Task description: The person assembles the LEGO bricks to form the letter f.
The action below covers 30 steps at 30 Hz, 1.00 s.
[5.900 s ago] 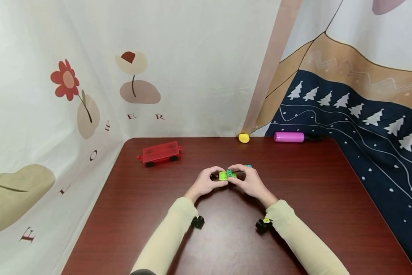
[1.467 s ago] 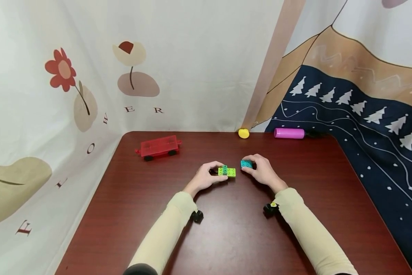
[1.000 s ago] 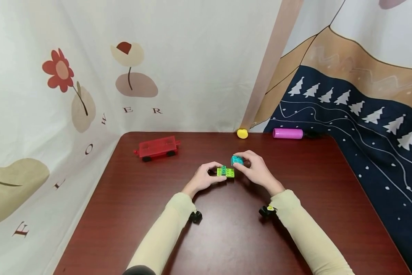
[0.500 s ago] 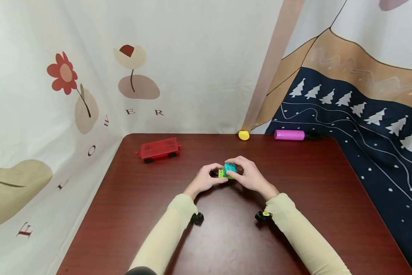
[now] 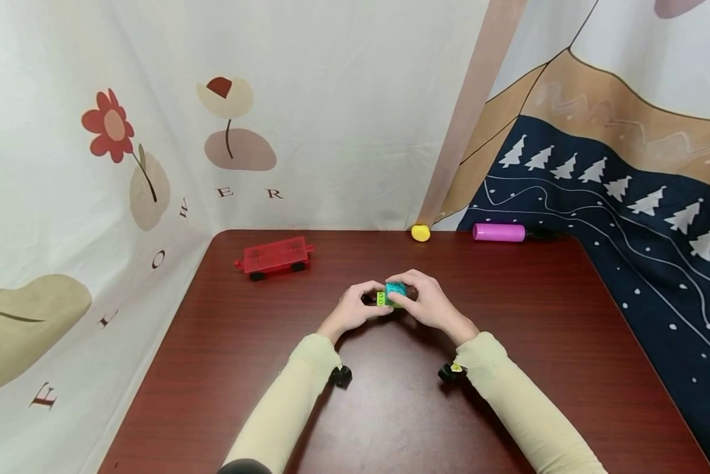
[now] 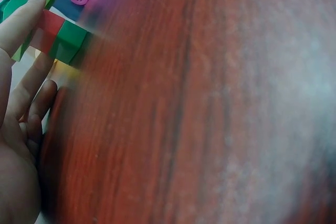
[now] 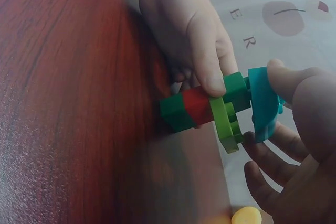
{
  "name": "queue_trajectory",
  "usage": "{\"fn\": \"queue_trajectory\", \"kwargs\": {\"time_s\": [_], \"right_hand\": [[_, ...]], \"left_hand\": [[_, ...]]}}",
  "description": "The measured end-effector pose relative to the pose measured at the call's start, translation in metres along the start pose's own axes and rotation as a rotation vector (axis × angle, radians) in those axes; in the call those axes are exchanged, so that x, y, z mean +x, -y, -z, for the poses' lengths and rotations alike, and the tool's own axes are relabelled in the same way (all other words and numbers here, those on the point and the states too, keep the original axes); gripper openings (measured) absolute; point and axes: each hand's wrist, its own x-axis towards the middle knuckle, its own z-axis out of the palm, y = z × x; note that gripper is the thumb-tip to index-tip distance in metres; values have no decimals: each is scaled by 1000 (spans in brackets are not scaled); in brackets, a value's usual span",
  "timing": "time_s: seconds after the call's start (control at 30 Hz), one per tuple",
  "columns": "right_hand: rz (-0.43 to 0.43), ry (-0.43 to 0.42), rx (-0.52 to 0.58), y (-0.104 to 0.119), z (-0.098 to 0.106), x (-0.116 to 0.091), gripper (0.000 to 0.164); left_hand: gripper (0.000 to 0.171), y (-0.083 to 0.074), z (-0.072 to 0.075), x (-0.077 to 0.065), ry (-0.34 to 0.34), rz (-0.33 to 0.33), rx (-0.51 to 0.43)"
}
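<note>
In the head view my left hand point(image 5: 353, 308) grips a small tower of toy building blocks above the table. The right wrist view shows its layers: a green block point(image 7: 174, 113) at the bottom, a red block point(image 7: 196, 104), a wide lime plate point(image 7: 224, 127) and another green block point(image 7: 235, 92). My right hand point(image 5: 430, 304) pinches a teal curved block point(image 7: 263, 100) at the top green block's studs. Some stud still shows between these two, so I cannot tell whether the teal block is fully seated. Fingers cover part of the tower.
A red toy wagon point(image 5: 274, 257) with black wheels stands at the table's back left. At the back edge lie a yellow piece point(image 5: 420, 233) and a pink cylinder point(image 5: 499, 232) with a dark end. Printed cloth point(image 5: 343, 118) hangs behind the brown table point(image 5: 242, 342).
My right hand first touched the tower's green block, then held the teal block to the right. It has since brought that block left onto the tower's top. My left hand has kept its grip.
</note>
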Motion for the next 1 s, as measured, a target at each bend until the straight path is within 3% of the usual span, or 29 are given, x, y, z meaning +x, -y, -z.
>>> {"fn": "queue_trajectory", "kwargs": {"time_s": [0.53, 0.83, 1.0], "right_hand": [[-13, -20, 37, 3, 1, 3, 30], [0, -32, 75, -1, -4, -1, 29], [8, -39, 78, -6, -11, -5, 29]], "left_hand": [[36, -3, 3, 5, 5, -2, 8], [35, -3, 0, 1, 8, -8, 14], [35, -3, -2, -5, 6, 20, 19]]}}
